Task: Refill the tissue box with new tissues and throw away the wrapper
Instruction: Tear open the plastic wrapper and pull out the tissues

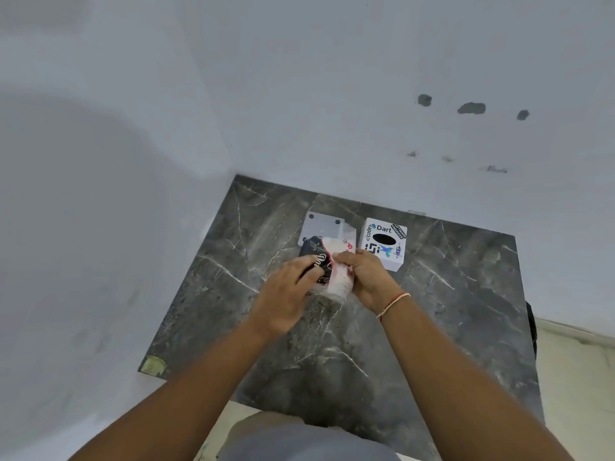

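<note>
A pack of tissues point(327, 261) in a black, white and red plastic wrapper is held above the dark marble table point(432, 327). My left hand point(286, 294) grips its left side and my right hand point(369, 277) grips its right side. Behind my right hand stands the white tissue box point(386, 242), covered in stickers, with a black oval opening on top. A flat white panel with dark dots at its corners point(324, 226) lies to the left of the box, partly hidden by the pack.
White walls close the table in at the back and on the left. A yellowish sticker point(152, 365) marks the table's front left corner. Pale floor point(579, 377) shows past the table's right edge.
</note>
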